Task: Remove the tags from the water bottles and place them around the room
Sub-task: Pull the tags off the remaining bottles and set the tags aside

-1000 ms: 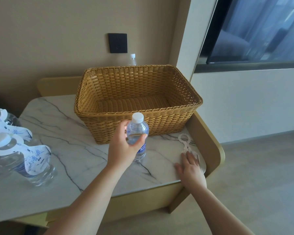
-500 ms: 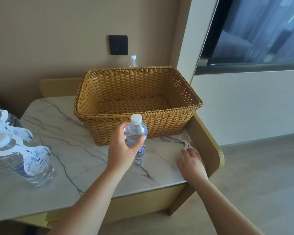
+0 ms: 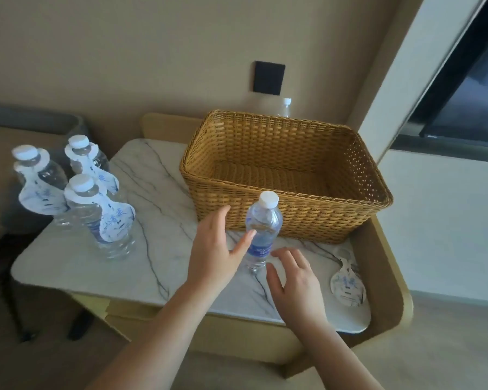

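The right hand (image 3: 292,280) hovers low over the marble table (image 3: 164,266) with its fingers spread and relaxed, holding nothing, its fingertips just beside the base of the untagged bottle (image 3: 262,232). The left hand (image 3: 214,249) is also open, palm turned toward that bottle, with a fingertip at or touching its side just above the blue label; whether there is real contact cannot be told. The bottle stands upright on the table, white cap on, just in front of the wicker basket (image 3: 290,218). To the right, near the table's raised wooden edge, a removed tag (image 3: 347,285) lies flat on the marble. On the left part of the table three tagged bottles (image 3: 96,209) stand close together, each with a white-and-blue paper tag hung round its neck. Behind the basket, another bottle's cap (image 3: 286,102) shows against the wall, under a dark wall plate (image 3: 268,77).
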{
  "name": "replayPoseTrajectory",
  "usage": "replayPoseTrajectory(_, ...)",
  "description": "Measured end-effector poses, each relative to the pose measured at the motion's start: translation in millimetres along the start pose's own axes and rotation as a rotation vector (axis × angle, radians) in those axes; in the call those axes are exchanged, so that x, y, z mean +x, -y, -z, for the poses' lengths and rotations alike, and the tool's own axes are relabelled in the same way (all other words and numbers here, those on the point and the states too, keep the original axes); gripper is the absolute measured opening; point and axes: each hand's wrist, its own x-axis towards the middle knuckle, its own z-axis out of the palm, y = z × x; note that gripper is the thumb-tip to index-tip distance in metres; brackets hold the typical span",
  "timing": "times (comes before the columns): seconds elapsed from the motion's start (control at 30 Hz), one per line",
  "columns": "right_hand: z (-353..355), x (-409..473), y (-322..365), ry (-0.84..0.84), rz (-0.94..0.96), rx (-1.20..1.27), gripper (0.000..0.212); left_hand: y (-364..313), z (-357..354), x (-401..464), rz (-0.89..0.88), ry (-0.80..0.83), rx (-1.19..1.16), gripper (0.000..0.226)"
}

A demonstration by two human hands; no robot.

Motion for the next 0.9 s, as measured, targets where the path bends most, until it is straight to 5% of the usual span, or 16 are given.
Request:
replayPoseTrajectory(0.2, -38.8, 14.7, 45.9, 0.119, 0.144, 0.156, 0.023, 33.6, 52.3, -16.4, -0.003, -0.184, 0.237, 0.041)
replayPoseTrajectory(0.53, -106.6, 74.8, 147.7, 0.275, 0.176, 0.328, 0.028, 116.4, 159.9, -22.3, 0.209, -0.361, 0.227, 0.048)
replayPoseTrajectory(0.67, -128.4, 99.1, 185.9, 0.35, 0.075, 0.441, 0.05, 156.1, 185.7, 2.5, 0.31, -0.198, -0.103, 0.057)
replayPoseTrajectory(0.8, -145.7, 99.3, 204.8, 0.491, -0.257, 0.747, 0.075, 182.0, 195.1, 25.5, 0.39, 0.095, -0.39, 0.084)
replayPoseTrajectory(0.9, -159.2, 93.4, 209.5, 0.443, -0.439, 0.836, 0.061, 194.0, 201.0, 38.0, 0.337, 0.222, -0.447, 0.084)
